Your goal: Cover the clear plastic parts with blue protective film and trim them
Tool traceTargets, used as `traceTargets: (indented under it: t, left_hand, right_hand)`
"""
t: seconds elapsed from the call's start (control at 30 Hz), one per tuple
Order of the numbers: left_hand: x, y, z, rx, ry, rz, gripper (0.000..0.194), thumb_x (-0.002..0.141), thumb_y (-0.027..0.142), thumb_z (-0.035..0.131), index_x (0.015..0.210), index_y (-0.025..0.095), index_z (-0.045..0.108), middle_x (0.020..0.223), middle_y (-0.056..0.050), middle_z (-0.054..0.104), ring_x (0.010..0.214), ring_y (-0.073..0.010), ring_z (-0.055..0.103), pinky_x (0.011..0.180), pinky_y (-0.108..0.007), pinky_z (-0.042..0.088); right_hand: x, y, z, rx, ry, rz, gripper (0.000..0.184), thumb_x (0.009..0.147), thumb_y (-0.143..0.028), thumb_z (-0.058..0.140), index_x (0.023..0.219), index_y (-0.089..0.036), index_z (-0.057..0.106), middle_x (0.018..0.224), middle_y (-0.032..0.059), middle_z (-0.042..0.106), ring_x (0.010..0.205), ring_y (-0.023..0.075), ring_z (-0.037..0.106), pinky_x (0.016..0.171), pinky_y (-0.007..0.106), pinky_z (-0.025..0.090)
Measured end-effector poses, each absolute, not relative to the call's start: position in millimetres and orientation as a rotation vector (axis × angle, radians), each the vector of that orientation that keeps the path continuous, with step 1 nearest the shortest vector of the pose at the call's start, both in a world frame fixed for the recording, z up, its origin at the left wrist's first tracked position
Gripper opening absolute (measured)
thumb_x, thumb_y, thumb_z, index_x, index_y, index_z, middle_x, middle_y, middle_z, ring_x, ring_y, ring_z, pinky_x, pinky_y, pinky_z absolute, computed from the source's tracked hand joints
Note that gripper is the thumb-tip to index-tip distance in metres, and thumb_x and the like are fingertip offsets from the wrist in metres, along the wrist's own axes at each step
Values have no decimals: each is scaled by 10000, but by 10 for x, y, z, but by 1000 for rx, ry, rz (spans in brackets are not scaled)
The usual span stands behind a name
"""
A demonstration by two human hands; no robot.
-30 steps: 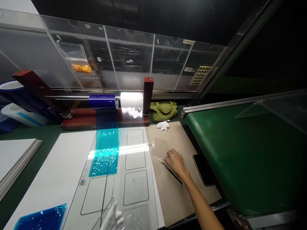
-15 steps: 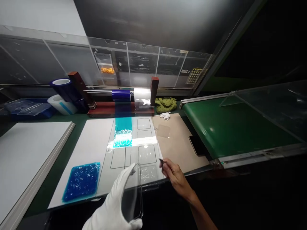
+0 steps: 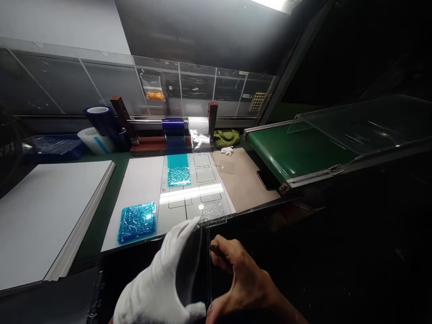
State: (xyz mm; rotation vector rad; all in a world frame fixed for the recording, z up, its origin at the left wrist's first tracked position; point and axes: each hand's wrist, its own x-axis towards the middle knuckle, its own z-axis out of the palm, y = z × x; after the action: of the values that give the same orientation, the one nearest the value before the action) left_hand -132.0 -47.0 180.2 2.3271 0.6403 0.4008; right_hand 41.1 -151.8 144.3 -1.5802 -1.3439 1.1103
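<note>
Our white-gloved left hand (image 3: 157, 276) closes its grip on a clear rigid panel (image 3: 191, 274), held upright on edge at 6 o'clock, just off the near edge of the surface (image 3: 97, 198). Our bare right hand (image 3: 239, 281) curves beside the panel with its grip pinched on a small dark pointed tool (image 3: 214, 250).

At 12 o'clock, a printed template sheet (image 3: 192, 191) with rounded-rectangle outlines lies on the dark green surface, with crumpled teal film (image 3: 178, 176) on it. A blue film sheet (image 3: 137, 221) rests at 11 o'clock on a white board (image 3: 141, 184), and a stack of white boards (image 3: 50, 211) sits at 10 o'clock. At 1 o'clock, a clear square sheet (image 3: 226, 167) lies on a beige mat (image 3: 246, 184), near a white glove (image 3: 227, 150) and a green polka-dot bag (image 3: 226, 138). A blue film roll (image 3: 173, 127) and a clear film roll (image 3: 199, 127) hang on a wooden stand. At 2 o'clock runs a green conveyor belt (image 3: 297, 153) under a transparent cover (image 3: 364, 121).
</note>
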Motion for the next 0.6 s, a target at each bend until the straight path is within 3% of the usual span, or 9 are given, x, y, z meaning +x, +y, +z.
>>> traceTargets:
  t: [0.2,0.4,0.6]
  left_hand:
    - [-1440,-552,1827,2344,582,407,1137,507,312,745,1409,319,53,1400,-93,283,1273,-319,367,988,-436,444]
    - [-1456,-521,1843,2375,515,434,1122,521,370,746,1424,276,86,1375,-121,306,1246,-341,385,985,-439,434]
    - [-1412,-439,1838,2377,453,447,1108,568,522,711,1447,249,95,1372,-137,319,1234,-364,387,982,-443,421]
  right_hand:
    - [282,-1606,1445,-1572,-1336,1142,920,241,-542,857,1052,-233,553,987,11,520,948,219,546,845,348,549]
    - [245,-1661,1403,-1606,-1336,1099,943,245,-559,849,1087,-259,550,992,7,520,913,212,546,800,348,553]
    - [224,-1616,1536,-1544,-1387,1051,729,340,-572,835,944,-234,609,813,-10,522,775,166,514,707,287,548]
